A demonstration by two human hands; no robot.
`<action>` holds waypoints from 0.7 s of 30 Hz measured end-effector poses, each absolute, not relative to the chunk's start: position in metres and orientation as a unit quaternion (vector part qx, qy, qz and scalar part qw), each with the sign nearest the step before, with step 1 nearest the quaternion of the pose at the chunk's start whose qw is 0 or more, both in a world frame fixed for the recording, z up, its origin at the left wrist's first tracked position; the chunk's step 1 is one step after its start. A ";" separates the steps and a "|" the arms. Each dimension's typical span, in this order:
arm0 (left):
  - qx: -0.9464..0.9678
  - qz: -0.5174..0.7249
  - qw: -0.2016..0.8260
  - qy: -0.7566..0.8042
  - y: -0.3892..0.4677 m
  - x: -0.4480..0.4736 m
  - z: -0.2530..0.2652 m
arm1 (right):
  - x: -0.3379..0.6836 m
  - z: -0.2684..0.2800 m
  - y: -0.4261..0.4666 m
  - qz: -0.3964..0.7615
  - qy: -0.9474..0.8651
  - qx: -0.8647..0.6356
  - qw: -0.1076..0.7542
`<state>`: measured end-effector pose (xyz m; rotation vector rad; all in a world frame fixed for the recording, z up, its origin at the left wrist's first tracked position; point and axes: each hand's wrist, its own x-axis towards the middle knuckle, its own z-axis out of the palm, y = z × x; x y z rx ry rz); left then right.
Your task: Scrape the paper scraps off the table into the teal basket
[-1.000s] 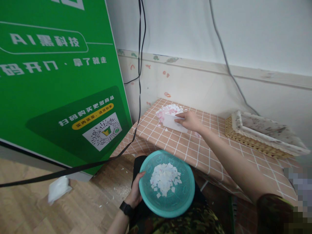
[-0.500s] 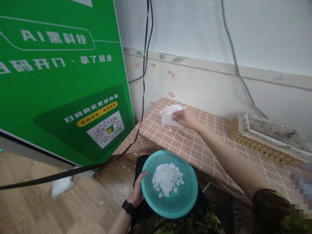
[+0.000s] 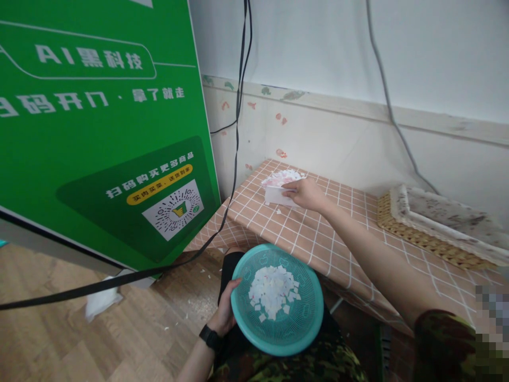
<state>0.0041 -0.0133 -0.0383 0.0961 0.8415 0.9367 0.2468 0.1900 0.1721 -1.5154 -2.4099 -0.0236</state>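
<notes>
My left hand (image 3: 228, 303) grips the left rim of a round teal plastic basket (image 3: 292, 339), which rests over my lap. In it lies a heap of small white paper pieces (image 3: 273, 289). Out over the table, my right hand (image 3: 304, 194) is closed on a flat white card (image 3: 278, 196), held on edge with its long side toward me. Just behind the card sits another pile of white and pinkish paper scraps (image 3: 284, 176) on the tablecloth. A few loose bits lie in front of the card.
A brown checked cloth covers the table (image 3: 318, 239). On its right stands a lined wicker basket (image 3: 433, 241) by the wall. A green cabinet (image 3: 99, 132) fills the left side, with a black strap (image 3: 191, 260) hanging across. A white bag (image 3: 102, 302) lies on the floor.
The view has shifted very slightly. Both hands, the card and the basket hold nearly the same places.
</notes>
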 end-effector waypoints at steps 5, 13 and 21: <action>0.047 0.439 0.807 0.393 -0.013 0.005 -0.040 | 0.248 0.171 0.191 -0.023 -0.834 -0.530 0.152; 0.055 0.440 0.805 0.395 -0.014 0.003 -0.042 | 0.251 0.172 0.182 -0.022 -0.839 -0.520 0.161; 0.056 0.440 0.806 0.391 -0.014 0.004 -0.040 | 0.249 0.174 0.181 -0.013 -0.846 -0.512 0.149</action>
